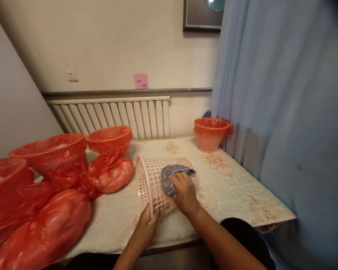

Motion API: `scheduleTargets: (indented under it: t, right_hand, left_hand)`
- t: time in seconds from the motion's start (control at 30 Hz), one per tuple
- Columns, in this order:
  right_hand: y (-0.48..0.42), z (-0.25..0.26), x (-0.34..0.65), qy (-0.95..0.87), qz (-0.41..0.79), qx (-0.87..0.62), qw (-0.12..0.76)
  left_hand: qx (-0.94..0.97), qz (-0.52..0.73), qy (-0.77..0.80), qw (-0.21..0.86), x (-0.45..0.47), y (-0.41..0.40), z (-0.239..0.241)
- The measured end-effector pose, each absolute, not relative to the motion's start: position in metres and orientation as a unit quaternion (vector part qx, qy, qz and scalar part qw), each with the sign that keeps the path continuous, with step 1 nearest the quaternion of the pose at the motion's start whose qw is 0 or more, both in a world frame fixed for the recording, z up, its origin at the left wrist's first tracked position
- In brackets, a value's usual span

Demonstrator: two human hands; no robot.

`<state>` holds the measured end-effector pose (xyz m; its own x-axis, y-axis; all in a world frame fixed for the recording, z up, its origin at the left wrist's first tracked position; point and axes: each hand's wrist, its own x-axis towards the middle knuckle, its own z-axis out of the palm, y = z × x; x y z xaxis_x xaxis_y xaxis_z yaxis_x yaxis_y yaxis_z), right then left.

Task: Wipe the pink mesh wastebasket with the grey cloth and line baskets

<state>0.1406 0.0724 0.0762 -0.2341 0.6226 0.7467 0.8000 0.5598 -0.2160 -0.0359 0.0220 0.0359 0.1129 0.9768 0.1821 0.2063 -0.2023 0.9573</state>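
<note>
A pale pink perforated plastic basket (154,180) lies on its side on the table, its open mouth facing left. My left hand (146,225) grips the basket's rim at the near lower edge, thumb outside. A grey cloth (167,180) with a light purple edge is pressed against the basket's upper side. My right hand (184,193) is closed on that cloth, fingers bent over it; the forearm comes in from the lower right.
Several baskets lined with red plastic bags (53,150) crowd the left of the table (242,183), with tied-up bag bulges beside them. Another red-lined basket (210,140) stands at the back right. A blue curtain (284,112) hangs along the right; a radiator (124,116) is behind.
</note>
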Motion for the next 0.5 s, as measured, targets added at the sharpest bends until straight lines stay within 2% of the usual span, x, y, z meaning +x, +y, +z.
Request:
scheduleTargets:
  t: [0.23, 0.33, 0.5]
  right_hand:
    - [0.124, 0.06, 0.212, -0.636, -0.106, -0.652, 0.4]
    - [0.113, 0.06, 0.2, -0.653, -0.103, -0.636, 0.398]
    - [0.072, 0.062, 0.146, -0.737, -0.056, -0.517, 0.431]
  left_hand:
    - [0.629, 0.459, 0.48, 0.405, -0.037, 0.022, 0.039]
    - [0.623, 0.465, 0.482, 0.404, -0.04, 0.027, 0.041]
    - [0.607, 0.486, 0.463, 0.426, -0.042, 0.038, 0.054]
